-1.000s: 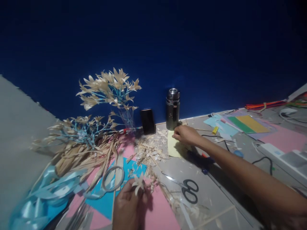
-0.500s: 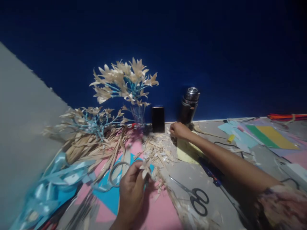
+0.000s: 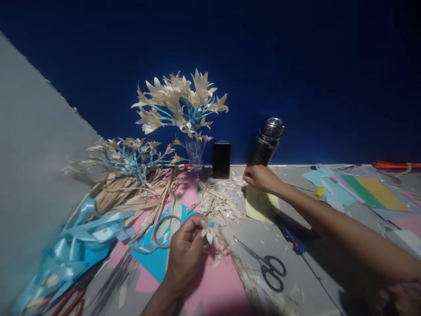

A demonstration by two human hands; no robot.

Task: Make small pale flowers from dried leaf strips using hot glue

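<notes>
Between the thumb and fingers of my left hand is a small cream-coloured handmade flower, petals facing right. Pink sheets and a blue sheet lie under that hand. My right hand is stretched forward to the foot of a dark flask. Its fingers are pinched together beside a little heap of pale petal pieces; whatever they hold is too small to make out. A yellow paper lies just below that hand.
Black-handled scissors and a blue glue gun lie at right. Dried husk strips, blue ribbon and a ribbon roll fill the left. Behind stand a phone and a vase of cream flowers.
The whole view has shifted slightly. My left hand still holds the flower, turned a little so its petals show more. My right hand stays near the flask and the petal heap.
</notes>
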